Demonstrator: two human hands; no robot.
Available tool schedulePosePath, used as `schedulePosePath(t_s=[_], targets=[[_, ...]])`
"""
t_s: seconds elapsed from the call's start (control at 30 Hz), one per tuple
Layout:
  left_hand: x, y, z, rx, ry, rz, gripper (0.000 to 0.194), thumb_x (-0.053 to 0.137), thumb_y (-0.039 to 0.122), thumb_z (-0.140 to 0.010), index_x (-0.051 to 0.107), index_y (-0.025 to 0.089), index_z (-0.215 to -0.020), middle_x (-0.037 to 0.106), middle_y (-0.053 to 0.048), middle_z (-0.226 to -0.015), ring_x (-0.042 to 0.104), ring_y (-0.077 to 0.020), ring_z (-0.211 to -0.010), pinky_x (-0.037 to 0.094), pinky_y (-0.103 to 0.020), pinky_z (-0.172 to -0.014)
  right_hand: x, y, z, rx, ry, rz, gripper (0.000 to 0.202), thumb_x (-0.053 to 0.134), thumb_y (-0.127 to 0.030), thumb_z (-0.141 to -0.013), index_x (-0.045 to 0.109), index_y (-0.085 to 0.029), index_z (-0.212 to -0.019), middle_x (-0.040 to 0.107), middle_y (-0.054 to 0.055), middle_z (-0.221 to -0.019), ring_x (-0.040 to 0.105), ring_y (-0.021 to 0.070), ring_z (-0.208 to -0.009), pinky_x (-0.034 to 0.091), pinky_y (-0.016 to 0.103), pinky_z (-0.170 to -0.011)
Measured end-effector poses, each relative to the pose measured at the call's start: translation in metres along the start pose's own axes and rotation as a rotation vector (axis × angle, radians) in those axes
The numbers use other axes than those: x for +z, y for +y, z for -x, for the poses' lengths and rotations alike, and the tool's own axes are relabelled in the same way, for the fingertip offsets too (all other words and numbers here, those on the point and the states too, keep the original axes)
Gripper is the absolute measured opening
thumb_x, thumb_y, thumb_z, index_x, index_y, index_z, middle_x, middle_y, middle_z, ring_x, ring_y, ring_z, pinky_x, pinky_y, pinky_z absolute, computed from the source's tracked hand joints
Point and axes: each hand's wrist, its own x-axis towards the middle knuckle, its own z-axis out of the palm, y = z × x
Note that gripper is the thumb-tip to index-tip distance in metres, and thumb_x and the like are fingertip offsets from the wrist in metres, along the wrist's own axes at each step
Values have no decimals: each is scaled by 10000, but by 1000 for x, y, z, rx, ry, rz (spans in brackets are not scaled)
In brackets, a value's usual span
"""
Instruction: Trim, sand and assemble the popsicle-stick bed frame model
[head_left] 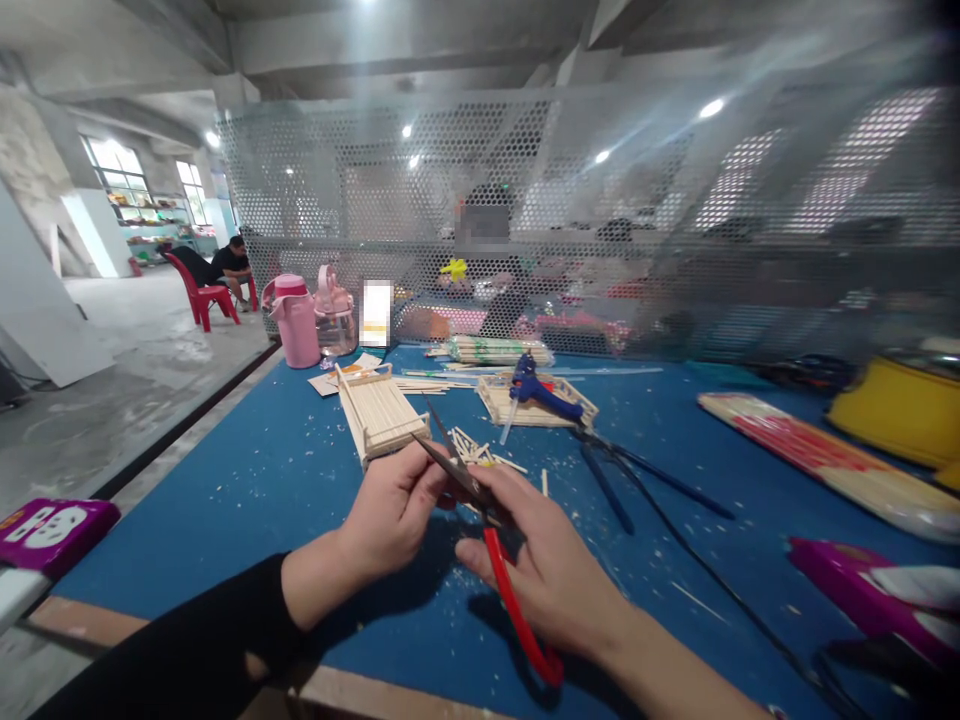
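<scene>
My right hand is wrapped around a pair of scissors with red handles. Their dark blades are parted and point up and left, past my left hand. The left thumb and fingers are pinched together beside the blades; what they hold is hidden. Just behind that hand stands a small bed-shaped frame of pale wooden sticks. Short cut stick pieces lie scattered beyond the blades. A blue glue gun rests on a second stick frame further right.
Blue-handled pliers and a black cord lie to the right, near a bagged stick bundle, a purple packet and a yellow container. A pink flask stands at the back left before a perforated metal screen. People sit beyond.
</scene>
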Motion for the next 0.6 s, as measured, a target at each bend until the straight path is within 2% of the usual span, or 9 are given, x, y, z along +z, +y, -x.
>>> schedulePosePath(t_s=[0.17,0.33,0.5,0.6], targets=[[0,1,1,7,-2,10,334,386,450,-917,557,171,-852,591,-33,-727,584,-130,-639,507,-242,-616,-1,0,-1,-4,-19,-26,371,606,-318,-751,533,-191,-1092,585,82,-1026,547,212,-904,449,354,-794],[1,-1,2,39,15,14,306,396,406,-926,558,157,-850,593,-25,-712,580,-112,-621,496,-214,-593,-1,3,2,-28,-6,-47,433,636,-299,-707,524,-203,-1113,577,74,-1033,550,218,-915,451,361,-800],[0,1,3,90,10,-35,267,397,344,-936,569,148,-878,613,-26,-719,599,-107,-629,500,-202,-603,0,6,3,-63,3,-74,426,642,-363,-719,531,-207,-1100,576,73,-1012,553,224,-912,457,364,-801],[-1,3,3,105,3,-63,250,392,317,-939,569,150,-878,616,-23,-715,603,-104,-628,499,-196,-605,1,6,2,-98,14,-82,399,609,-458,-756,545,-217,-1068,578,68,-975,555,221,-890,462,349,-783]])
